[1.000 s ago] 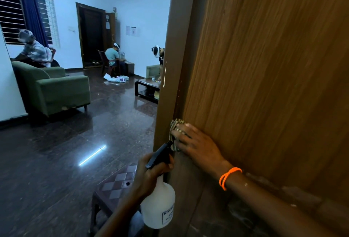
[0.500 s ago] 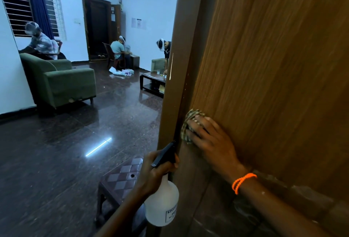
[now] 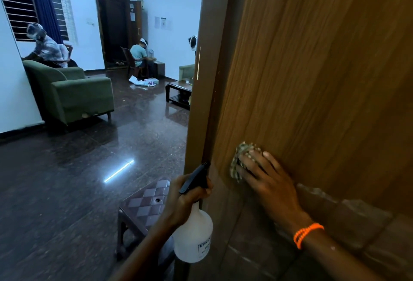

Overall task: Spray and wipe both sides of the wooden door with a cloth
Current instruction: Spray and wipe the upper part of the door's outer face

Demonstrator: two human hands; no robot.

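Head view, sole entry.

Tall brown wood-grain door (image 3: 312,68): standing ajar, filling the right of frame, grain and long axis running upright, free edge facing left toward the room. Landmark for all below.

Small checked olive-and-cream cloth (image 3: 240,160): bunched flat against the door face, just in from the free edge, low on the panel.

Right hand (image 3: 266,180): fingers extended and spread, pressing the cloth onto the door face, palm close to the wood; orange thread band (image 3: 307,233) at the wrist. Not clenched, pinning rather than gripping. Nearer of the two hands to the door face.

White plastic spray bottle with black trigger head (image 3: 193,238): hanging upright just off the door's free edge, nozzle pointing up along that edge.

Left hand (image 3: 185,200): curled around the bottle neck below the trigger, grasping it, held beside the door edge and clear of the face.

Judgement: wiping in progress on this face; unwiped panel extending above and to the right of the cloth, so strokes likely to travel along the upright grain. Far face of the door not visible.

Beyond the door's free edge: chequered-top brown stool (image 3: 145,204) nearest, green armchair (image 3: 73,92) farther off, dark glossy floor (image 3: 67,180), seated persons at the far wall.
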